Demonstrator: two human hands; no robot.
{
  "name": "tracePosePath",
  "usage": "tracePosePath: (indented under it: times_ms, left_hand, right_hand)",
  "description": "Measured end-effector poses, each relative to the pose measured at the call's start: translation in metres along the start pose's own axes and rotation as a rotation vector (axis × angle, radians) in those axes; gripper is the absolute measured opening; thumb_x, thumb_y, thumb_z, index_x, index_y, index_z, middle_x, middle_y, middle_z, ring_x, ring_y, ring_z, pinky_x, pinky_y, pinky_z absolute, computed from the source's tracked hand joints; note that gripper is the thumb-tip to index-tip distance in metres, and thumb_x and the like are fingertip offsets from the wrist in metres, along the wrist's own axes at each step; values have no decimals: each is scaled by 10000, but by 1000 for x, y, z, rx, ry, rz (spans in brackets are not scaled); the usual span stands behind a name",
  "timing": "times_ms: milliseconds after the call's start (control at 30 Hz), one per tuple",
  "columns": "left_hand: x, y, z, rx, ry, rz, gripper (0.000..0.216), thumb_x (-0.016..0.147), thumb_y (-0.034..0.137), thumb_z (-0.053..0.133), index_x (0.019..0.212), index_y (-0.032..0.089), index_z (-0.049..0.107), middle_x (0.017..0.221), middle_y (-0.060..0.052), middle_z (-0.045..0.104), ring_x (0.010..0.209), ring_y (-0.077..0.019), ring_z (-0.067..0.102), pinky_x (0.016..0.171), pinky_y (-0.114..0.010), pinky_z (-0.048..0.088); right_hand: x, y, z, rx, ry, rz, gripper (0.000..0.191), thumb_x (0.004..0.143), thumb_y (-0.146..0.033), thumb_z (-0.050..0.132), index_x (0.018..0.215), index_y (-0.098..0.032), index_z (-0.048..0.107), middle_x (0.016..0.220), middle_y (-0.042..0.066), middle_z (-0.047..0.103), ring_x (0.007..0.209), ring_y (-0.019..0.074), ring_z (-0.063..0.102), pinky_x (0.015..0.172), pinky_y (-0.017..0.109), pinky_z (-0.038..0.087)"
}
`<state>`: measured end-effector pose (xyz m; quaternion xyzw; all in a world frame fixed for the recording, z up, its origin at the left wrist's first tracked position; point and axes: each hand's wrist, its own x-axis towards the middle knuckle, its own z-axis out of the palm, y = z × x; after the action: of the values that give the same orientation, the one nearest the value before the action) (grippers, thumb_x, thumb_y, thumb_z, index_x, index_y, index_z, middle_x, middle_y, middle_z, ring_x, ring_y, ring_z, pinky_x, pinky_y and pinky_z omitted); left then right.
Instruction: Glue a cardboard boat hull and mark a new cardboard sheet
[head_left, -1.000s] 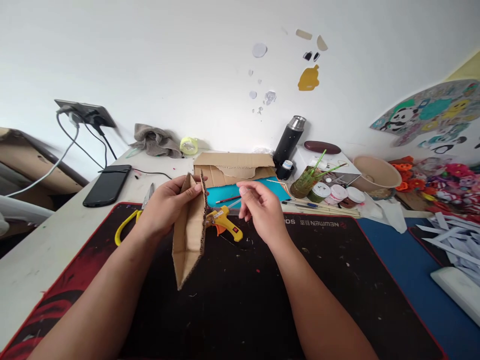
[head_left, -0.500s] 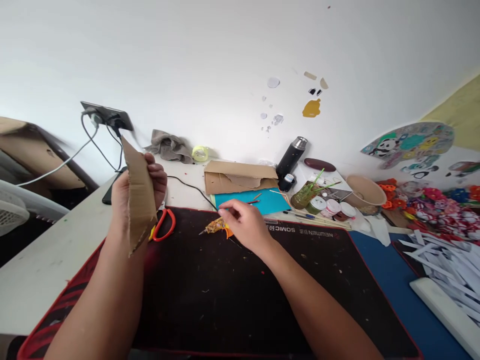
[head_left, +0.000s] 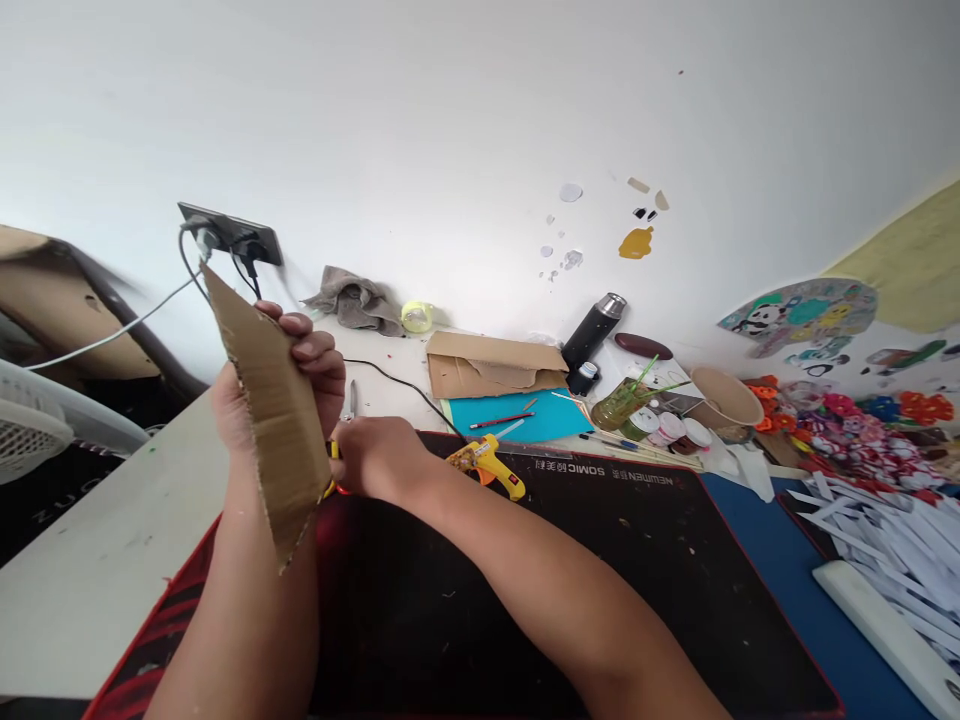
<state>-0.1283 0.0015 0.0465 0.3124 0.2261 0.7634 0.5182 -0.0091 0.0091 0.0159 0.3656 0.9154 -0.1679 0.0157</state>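
My left hand point(head_left: 300, 370) is raised at the left and grips a long strip of brown corrugated cardboard point(head_left: 270, 410), fingers wrapped round its edge. My right hand point(head_left: 375, 455) has crossed over to the left and is closed on the yellow handles of a pair of scissors point(head_left: 341, 440) lying at the mat's far left edge; the blades point away toward the wall. A yellow hot glue gun point(head_left: 491, 465) lies on the black mat just right of my right hand.
A black desk mat point(head_left: 562, 600) with a red border covers the table. Behind it are torn cardboard point(head_left: 495, 362), a teal sheet point(head_left: 536, 415), a black flask point(head_left: 596, 325), paint pots point(head_left: 667, 430), a paper bowl point(head_left: 724, 395). White paper strips point(head_left: 892, 530) lie right.
My right hand moved left from beside the glue gun and closed on the scissors. My left hand lifted the cardboard up and to the left. The camera view shifted left.
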Motion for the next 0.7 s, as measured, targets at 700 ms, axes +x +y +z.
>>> tracePosePath:
  times_ms: [700]
  left_hand:
    - [-10,5,23,-218,-20,1,377,625,151,942,920,177,709,796,-6,684,647,-92,555,591,-179,534]
  right_hand:
    - [-17,34,24,1060,305,315,337,829,-403,886,979,-235,635,701,-70,648,601,134,593,551,233,420]
